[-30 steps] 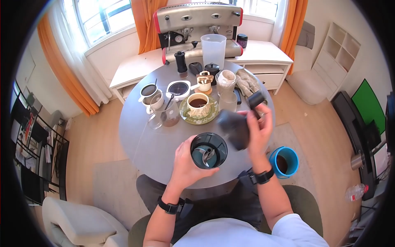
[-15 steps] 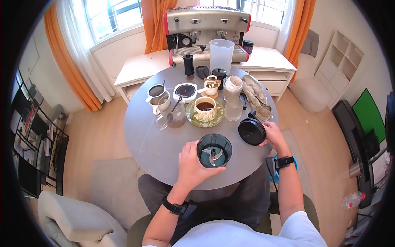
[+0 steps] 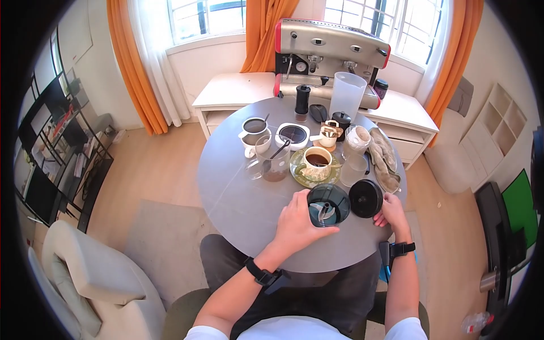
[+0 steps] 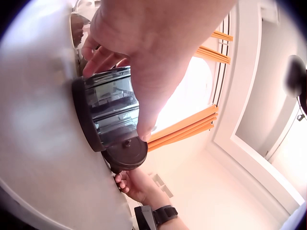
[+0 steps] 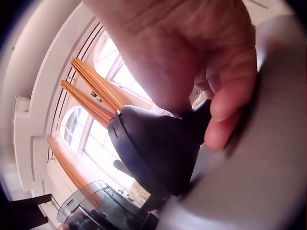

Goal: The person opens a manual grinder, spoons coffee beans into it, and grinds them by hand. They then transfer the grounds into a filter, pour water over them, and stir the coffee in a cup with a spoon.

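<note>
My left hand [image 3: 298, 224] is wrapped round a clear dark-tinted cup [image 3: 328, 205] with metal blades inside. In the left wrist view the cup [image 4: 112, 108] stands upright, its black base at the grey tabletop, thumb on one side and fingers on the other. Just right of it, my right hand [image 3: 392, 212] grips the narrow part of a black lid-like piece [image 3: 366, 199], tilted so its round underside faces the cup. From the right wrist view the black piece [image 5: 153, 143] tapers to the part between thumb and fingers, low over the table.
Behind the hands are a coffee cup [image 3: 317, 160] on a green saucer, a glass jug [image 3: 274, 164], a frosted glass [image 3: 353, 170], a white scale [image 3: 292, 136] and a crumpled cloth [image 3: 383, 161]. An espresso machine [image 3: 334, 51] stands beyond the round table [image 3: 238, 209].
The black piece has come down from above the table to beside the bladed cup, its round underside turned into view. My left hand has kept its grip on the cup. The head view has shifted.
</note>
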Motion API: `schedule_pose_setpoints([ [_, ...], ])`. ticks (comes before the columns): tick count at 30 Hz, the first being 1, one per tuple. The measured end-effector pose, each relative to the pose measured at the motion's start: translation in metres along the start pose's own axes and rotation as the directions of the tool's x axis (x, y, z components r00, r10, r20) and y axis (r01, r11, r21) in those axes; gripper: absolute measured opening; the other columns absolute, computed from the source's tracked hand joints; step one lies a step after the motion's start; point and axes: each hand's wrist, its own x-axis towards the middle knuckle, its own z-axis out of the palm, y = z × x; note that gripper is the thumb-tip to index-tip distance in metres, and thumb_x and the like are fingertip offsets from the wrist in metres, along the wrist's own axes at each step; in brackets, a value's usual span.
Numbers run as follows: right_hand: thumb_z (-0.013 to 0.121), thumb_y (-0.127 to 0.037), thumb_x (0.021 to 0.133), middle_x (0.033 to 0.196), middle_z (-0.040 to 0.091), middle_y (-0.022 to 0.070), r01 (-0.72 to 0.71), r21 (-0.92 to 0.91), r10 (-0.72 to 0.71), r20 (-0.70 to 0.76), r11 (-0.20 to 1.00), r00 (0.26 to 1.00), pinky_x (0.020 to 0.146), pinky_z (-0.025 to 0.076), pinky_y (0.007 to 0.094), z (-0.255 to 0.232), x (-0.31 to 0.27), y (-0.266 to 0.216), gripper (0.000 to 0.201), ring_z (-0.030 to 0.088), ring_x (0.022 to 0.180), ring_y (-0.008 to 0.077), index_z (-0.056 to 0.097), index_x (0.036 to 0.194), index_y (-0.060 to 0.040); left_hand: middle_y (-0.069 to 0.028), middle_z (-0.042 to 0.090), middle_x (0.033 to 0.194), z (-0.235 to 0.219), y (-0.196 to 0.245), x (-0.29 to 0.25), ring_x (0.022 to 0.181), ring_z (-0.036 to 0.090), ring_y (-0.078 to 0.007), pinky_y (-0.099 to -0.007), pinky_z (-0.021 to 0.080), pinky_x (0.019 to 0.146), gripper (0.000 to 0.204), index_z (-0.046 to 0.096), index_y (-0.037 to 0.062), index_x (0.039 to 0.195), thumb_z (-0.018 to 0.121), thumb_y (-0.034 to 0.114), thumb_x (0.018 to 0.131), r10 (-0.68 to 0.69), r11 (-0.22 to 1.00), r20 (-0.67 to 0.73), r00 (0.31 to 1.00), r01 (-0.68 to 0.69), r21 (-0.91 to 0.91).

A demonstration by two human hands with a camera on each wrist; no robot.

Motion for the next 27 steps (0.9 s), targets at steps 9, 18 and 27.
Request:
schedule_pose_setpoints([
  [9,0.06,-0.041,0.11,0.056,0.055,0.0021,0.3,0.176,-0.251,-0.253,0.938,0.934,0.034,0.033,0.0258,0.018,-0.041,0.02,0.042,0.048,0.038,0.0094,0.059,0.088,-0.0058,-0.0227,0.058,0.143,-0.006,-0.006,0.005,0.129,0.064,-0.0408,-0.0491,0.054,0.104,0.122,0.033,0.0013,0.156,0.097,0.055,0.068,-0.047,0.999,0.026,0.999,0.048,-0.009],
  [18,0.067,-0.031,0.107,0.055,0.058,0.0003,0.348,0.326,-0.317,-0.145,0.879,0.937,0.04,0.033,0.0214,0.076,-0.112,-0.007,0.045,0.048,0.039,0.0058,0.062,0.07,-0.0061,-0.0136,0.067,0.127,-0.031,-0.013,-0.013,0.096,0.07,-0.0268,-0.0387,0.058,0.086,0.094,0.05,0.0067,0.151,0.097,0.038,0.075,0.112,0.993,-0.128,0.985,-0.108,0.04],
  [27,0.072,-0.006,0.091,0.103,0.075,0.0134,0.67,0.201,-0.682,0.411,0.715,0.605,0.077,0.056,0.0331,0.105,-0.132,-0.026,0.038,0.072,0.09,0.0215,0.065,0.128,0.0006,-0.0065,0.079,0.109,-0.069,-0.029,-0.035,0.093,0.07,-0.0187,-0.0324,0.055,0.079,0.02,0.079,0.004,0.114,0.074,0.009,0.095,0.354,0.763,0.721,0.596,0.261,-0.591],
])
